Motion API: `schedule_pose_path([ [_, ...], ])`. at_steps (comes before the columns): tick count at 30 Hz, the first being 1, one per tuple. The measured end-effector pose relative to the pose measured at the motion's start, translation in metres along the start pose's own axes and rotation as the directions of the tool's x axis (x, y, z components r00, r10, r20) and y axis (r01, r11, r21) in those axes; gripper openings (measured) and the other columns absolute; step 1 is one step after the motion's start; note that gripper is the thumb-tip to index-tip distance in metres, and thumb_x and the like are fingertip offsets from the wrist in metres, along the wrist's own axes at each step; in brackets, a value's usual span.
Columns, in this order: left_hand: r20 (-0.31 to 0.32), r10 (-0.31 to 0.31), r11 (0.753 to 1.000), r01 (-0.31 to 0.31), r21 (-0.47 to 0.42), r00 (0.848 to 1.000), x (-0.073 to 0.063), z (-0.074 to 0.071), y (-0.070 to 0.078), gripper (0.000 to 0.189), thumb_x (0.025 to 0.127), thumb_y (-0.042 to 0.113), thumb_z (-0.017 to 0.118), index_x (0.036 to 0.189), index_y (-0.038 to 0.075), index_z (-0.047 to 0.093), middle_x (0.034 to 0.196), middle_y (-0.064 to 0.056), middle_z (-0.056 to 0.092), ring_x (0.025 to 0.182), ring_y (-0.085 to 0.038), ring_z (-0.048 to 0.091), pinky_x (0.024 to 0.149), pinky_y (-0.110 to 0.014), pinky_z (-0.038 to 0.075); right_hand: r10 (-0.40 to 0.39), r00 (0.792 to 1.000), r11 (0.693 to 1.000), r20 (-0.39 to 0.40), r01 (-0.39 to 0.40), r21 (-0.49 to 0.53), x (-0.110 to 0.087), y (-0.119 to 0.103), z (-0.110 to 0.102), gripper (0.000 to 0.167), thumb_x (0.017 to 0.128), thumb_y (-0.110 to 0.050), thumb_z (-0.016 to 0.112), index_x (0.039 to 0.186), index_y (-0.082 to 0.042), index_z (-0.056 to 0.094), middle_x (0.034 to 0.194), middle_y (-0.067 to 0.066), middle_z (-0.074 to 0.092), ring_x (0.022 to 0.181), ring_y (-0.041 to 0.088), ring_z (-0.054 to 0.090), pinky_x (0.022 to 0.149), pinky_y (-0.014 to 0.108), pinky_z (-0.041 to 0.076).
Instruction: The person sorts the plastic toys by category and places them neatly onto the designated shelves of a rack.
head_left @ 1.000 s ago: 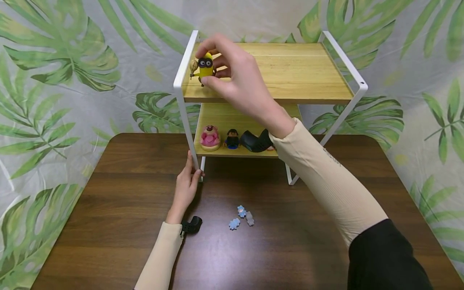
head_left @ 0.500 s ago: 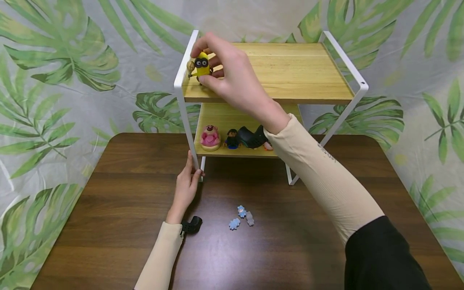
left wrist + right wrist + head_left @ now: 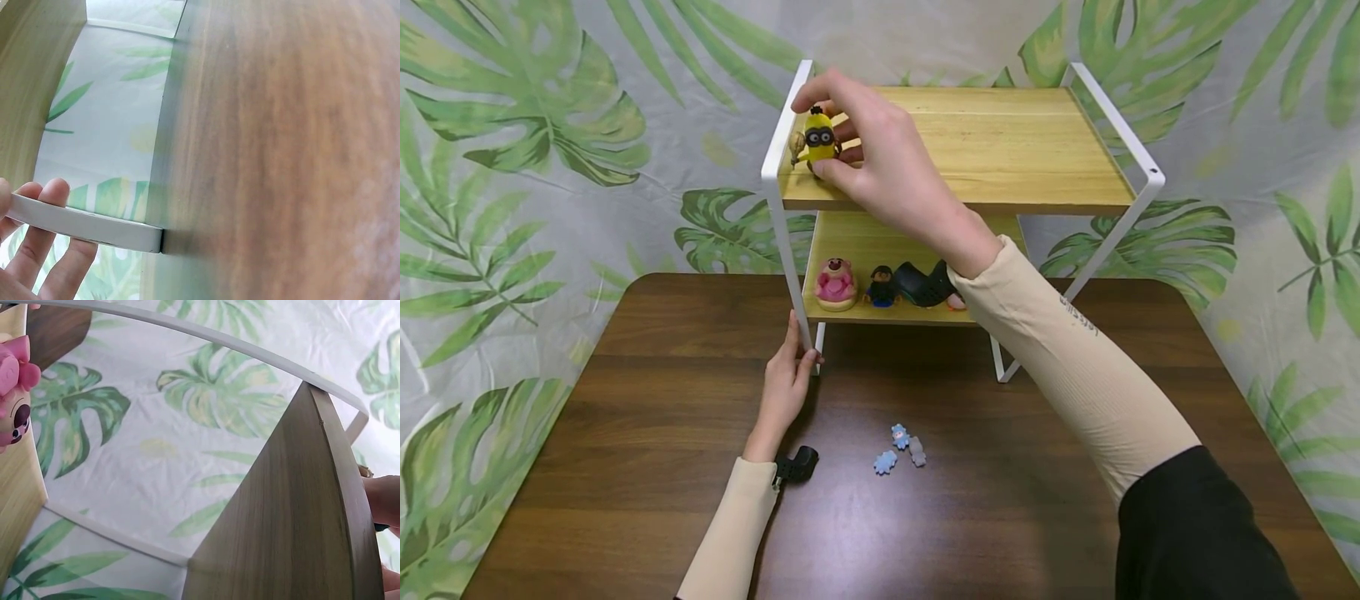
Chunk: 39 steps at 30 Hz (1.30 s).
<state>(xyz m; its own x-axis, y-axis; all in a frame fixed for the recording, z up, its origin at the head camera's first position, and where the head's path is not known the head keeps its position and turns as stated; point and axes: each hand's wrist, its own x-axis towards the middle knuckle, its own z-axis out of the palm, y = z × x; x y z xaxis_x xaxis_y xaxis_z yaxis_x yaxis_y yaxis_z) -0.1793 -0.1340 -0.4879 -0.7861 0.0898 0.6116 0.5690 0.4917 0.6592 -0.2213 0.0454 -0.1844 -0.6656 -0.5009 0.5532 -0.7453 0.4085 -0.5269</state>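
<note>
My right hand [image 3: 891, 154] has a small yellow minion figure [image 3: 821, 140] between thumb and fingers, at the left end of the upper wooden shelf [image 3: 992, 150]. The figure stands upright, goggles facing me, a tan bulb-shaped piece at its side. Its feet are partly hidden by my thumb. Low on the left, my left hand [image 3: 784, 387] holds the rack's white metal leg [image 3: 106, 226], fingers on both sides of it. In the right wrist view the shelf board [image 3: 281, 487] hides most of the right hand's fingers and the minion.
On the lower shelf [image 3: 910, 233] sit a pink bear figure [image 3: 836, 287], a figure with a dark cap [image 3: 882, 287], and another mostly behind the black wrist camera [image 3: 922, 285]. Two small blue figures [image 3: 885, 462] and a grey one [image 3: 917, 452] lie on the brown table [image 3: 662, 467].
My right hand has shifted slightly left with the minion, and its index finger now sits higher, showing the black tuft on the figure's head. My left hand stays on the leg.
</note>
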Motion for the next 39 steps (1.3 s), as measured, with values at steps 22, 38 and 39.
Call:
schedule_pose_path([
  [22, -0.018, 0.016, 1.000, -0.016, 0.001, 1.000, 0.001, 0.000, 0.001, 0.096, 0.093, -0.007, 0.055, 0.149, 0.052, 0.003, 0.079, -0.018, 0.058, 0.071, -0.031, 0.064, 0.060, -0.045, 0.052, 0.089, 0.994, 0.989, -0.060, -0.081, 0.121, -0.010, -0.001, -0.014, 0.039, 0.088, 0.005, 0.063, 0.125, -0.003, 0.053, 0.121, 0.006, 0.057, 0.103, 0.013, 0.059, 0.088, 0.022, 0.047],
  [38, -0.012, 0.005, 1.000, -0.005, -0.009, 1.000, 0.000, 0.000, 0.000, 0.096, 0.093, -0.007, 0.055, 0.148, 0.053, 0.003, 0.080, -0.020, 0.059, 0.072, -0.032, 0.064, 0.060, -0.046, 0.052, 0.006, 0.986, 0.952, -0.167, 0.045, 0.301, -0.049, 0.002, -0.024, 0.033, 0.086, 0.008, 0.064, 0.118, 0.007, 0.054, 0.115, 0.015, 0.057, 0.100, 0.019, 0.061, 0.087, 0.031, 0.049],
  [39, -0.012, 0.005, 1.000, -0.005, -0.008, 1.000, 0.000, 0.000, 0.000, 0.096, 0.093, -0.007, 0.055, 0.148, 0.053, 0.003, 0.080, -0.020, 0.059, 0.072, -0.032, 0.064, 0.060, -0.046, 0.052, -0.008, 0.985, 0.952, -0.174, 0.060, 0.299, -0.052, 0.002, -0.024, 0.032, 0.087, 0.008, 0.064, 0.118, 0.007, 0.054, 0.115, 0.015, 0.057, 0.100, 0.019, 0.061, 0.087, 0.032, 0.049],
])
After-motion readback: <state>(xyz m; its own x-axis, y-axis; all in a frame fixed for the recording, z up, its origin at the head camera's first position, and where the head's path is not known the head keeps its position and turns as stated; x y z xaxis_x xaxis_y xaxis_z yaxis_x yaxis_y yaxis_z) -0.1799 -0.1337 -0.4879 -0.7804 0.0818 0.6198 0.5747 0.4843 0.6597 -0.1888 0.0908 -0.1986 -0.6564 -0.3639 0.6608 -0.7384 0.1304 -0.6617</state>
